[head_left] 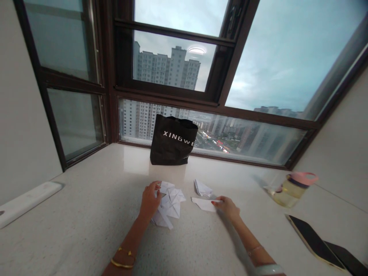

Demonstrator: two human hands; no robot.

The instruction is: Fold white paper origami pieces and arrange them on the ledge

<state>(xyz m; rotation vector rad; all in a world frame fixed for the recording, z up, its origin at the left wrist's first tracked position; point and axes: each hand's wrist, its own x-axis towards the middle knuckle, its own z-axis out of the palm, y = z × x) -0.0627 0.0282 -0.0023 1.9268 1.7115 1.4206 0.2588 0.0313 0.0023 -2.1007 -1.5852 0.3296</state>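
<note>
My left hand [151, 198] is at the left side of a pile of folded white paper pieces [173, 201], its fingers curled against the upper left piece. Whether they grip that piece or only rest on it is hard to make out. Over to the right, my right hand [228, 208] pinches the right end of a flat folded paper strip [202, 204] between thumb and fingers. Just beyond that strip lies another folded paper [202, 188], with several layers fanned at its left edge.
A black bag [173, 147] stands by the window. On the right are a yellowish bottle with a pink lid [296, 189] and a dark phone [313, 239] overlapping another dark flat object [346, 257]. A long white bar [30, 201] lies at the left of the pale countertop [94, 230].
</note>
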